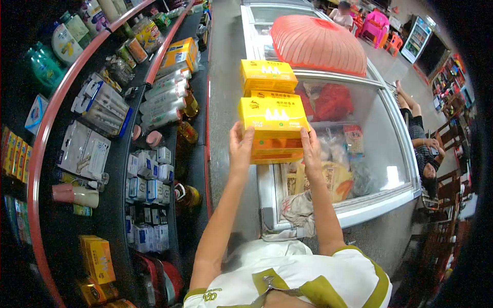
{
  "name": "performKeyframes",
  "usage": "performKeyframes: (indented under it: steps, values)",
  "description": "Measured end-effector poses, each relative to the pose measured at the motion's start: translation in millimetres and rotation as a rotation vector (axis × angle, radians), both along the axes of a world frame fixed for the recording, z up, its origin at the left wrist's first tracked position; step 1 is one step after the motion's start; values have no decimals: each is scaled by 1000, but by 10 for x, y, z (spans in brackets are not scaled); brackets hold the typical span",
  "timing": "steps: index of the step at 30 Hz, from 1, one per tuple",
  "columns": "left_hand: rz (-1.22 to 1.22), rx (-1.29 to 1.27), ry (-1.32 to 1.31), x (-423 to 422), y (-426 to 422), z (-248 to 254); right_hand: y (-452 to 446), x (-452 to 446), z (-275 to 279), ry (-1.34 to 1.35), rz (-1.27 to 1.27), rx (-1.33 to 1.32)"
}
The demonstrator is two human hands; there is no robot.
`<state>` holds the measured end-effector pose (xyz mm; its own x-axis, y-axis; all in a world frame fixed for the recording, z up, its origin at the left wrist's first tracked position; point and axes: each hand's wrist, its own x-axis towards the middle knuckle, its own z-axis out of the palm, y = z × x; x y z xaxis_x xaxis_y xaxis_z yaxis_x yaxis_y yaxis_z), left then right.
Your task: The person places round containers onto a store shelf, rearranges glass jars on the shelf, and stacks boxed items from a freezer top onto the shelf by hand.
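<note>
Both hands hold a stack of yellow boxes (275,117) with white and orange print, over the near left side of a glass-topped freezer. My left hand (240,146) presses on the left side of the stack, its thumb on the front. On the right side rests my right hand (311,146), thumb also forward. Just beyond the stack sits another yellow box (268,76), on the freezer's left part. The undersides of the held boxes and some fingertips are hidden.
A red mesh cover (318,45) lies on the far part of the freezer (377,218). A grey cloth (299,211) hangs at its near corner. Shelves (115,169) with goods line the left. A person (423,138) reclines at the right; another person (342,15) sits farther back.
</note>
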<state>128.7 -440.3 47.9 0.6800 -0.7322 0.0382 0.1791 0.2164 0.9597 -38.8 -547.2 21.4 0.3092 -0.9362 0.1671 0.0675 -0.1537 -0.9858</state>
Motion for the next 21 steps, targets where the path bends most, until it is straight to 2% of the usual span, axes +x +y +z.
performKeyframes:
  steps: [4, 5, 10, 12, 15, 16, 18, 21]
  values:
    - [-45, -33, 14, 57, 13, 6, 98, 33, 22, 9, -96, -61]
    - [-49, -70, 14, 52, 67, -8, 147, 38, 80, -116, -42, 7]
    - [-46, -225, -21, 130, 527, 233, 547, 126, 511, -85, -10, -121]
    - [63, -235, -11, 138, 733, 323, 711, 228, 546, -104, 75, -161]
    - [202, -228, -34, 324, 1136, 250, 982, 436, 541, -127, 184, -7]
    - [252, -245, -7, 380, 1237, 207, 1038, 547, 494, -60, 179, -73]
    - [326, -275, -5, 520, 1489, 69, 1289, 822, 554, -141, 297, 24]
    - [517, -248, -59, 699, 1965, -117, 1543, 1194, 432, -109, 488, -2]
